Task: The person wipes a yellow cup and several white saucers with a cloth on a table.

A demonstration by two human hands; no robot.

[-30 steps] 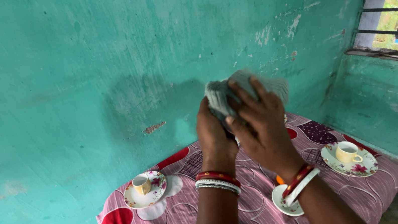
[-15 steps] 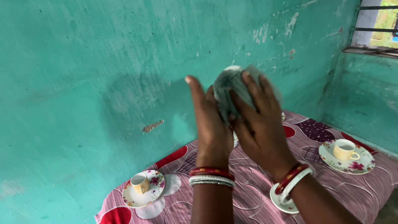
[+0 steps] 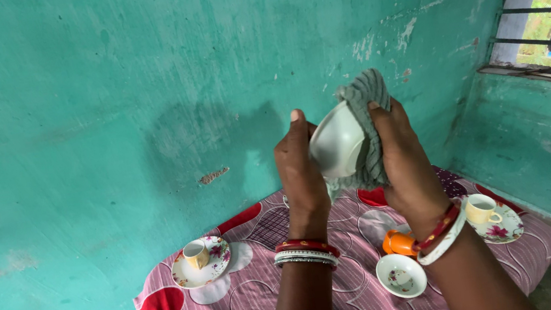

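Note:
I hold a white saucer (image 3: 335, 142) up at chest height, its underside turned toward me. My left hand (image 3: 300, 176) grips its left edge, thumb raised along the rim. My right hand (image 3: 408, 160) presses a grey-green ribbed cloth (image 3: 367, 117) against the saucer's right side and back. The cloth wraps over the top edge and hangs behind the dish. Both wrists wear red and white bangles.
Below lies a low table under a pink and red patterned cover (image 3: 249, 284). On it stand a cup on a floral saucer (image 3: 198, 259) at the left, another cup and saucer (image 3: 487, 214) at the right, an orange cup (image 3: 398, 242) and a small white saucer (image 3: 401, 276). A teal wall (image 3: 108, 105) stands close behind; a barred window (image 3: 545, 10) at upper right.
The cloth, which covered the saucer under both hands, has slid to the right side, baring the white underside. My right hand has shifted rightward, uncovering the orange cup below.

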